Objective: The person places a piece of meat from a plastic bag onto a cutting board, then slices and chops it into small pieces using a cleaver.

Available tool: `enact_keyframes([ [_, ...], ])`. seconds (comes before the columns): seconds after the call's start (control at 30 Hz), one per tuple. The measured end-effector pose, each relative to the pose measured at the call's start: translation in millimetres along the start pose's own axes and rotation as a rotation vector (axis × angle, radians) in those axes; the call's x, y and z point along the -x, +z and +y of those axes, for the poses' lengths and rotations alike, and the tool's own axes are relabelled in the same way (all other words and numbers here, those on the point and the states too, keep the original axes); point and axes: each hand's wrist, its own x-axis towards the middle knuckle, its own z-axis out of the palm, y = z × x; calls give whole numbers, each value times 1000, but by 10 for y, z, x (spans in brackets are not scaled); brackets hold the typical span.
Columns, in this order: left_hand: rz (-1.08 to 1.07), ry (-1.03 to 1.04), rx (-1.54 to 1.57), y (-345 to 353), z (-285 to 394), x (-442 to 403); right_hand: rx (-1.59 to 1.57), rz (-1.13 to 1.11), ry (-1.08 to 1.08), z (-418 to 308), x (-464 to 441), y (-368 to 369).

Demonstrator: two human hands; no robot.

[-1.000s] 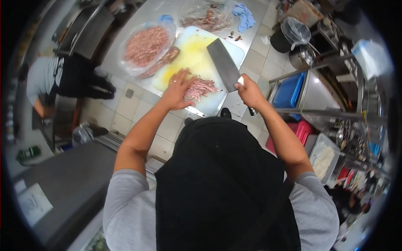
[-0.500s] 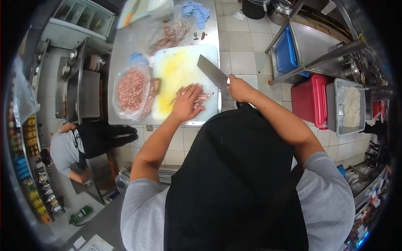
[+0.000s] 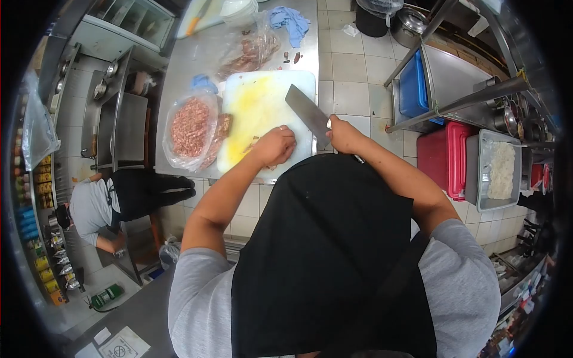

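Observation:
My right hand (image 3: 347, 135) grips a cleaver (image 3: 307, 113), its broad blade angled up and left over the right edge of the white cutting board (image 3: 301, 89). My left hand (image 3: 277, 147) is closed low on the board, fingers curled around the cut meat strips, which are mostly hidden beneath it. A few meat scraps (image 3: 253, 143) show beside its wrist. Yellow stains mark the board's left half. Left of the board sits a clear bag of ground meat (image 3: 190, 125), with a darker piece of meat (image 3: 223, 127) between them.
Behind the board lie a plastic bag of meat (image 3: 249, 52), a blue cloth (image 3: 290, 25) and small scraps on the steel table (image 3: 179, 74). A red bin (image 3: 443, 158) and a grey tub (image 3: 482, 192) stand at right. Another person (image 3: 98, 206) bends over at left.
My left hand has gone from lying flat with spread fingers over the meat strips to curling closed around them. The cleaver stays in my right hand, nearly still.

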Motion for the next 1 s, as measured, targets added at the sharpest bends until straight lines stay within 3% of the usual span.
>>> enact_keyframes([
  [0.17,-64,26,31,-237,16,223,-49,-2,-14,32,-10,12],
  [0.23,24,46,-209,-302,153,322,-89,-30,1,50,-33,10],
  [0.37,-62,-27,-273,-151,144,512,-50,-29,17,-9,-3,-15],
  [0.47,42,-55,-316,42,126,510,3,-8,14,-41,2,-41],
  [0.67,275,-352,-318,316,230,335,16,11,-2,-49,-8,9],
  [0.73,405,-611,-320,393,261,173,20,1,39,-148,47,-42],
  [0.8,502,-698,-391,515,262,-22,28,7,29,-175,69,-37],
  [0.87,665,-1121,-438,630,250,-246,43,8,15,-179,61,-11],
  [0.9,658,-1234,-383,618,294,-342,84,17,1,-187,49,9],
  [1.0,742,-1300,-258,539,396,-399,220,-15,-33,-228,53,-24],
])
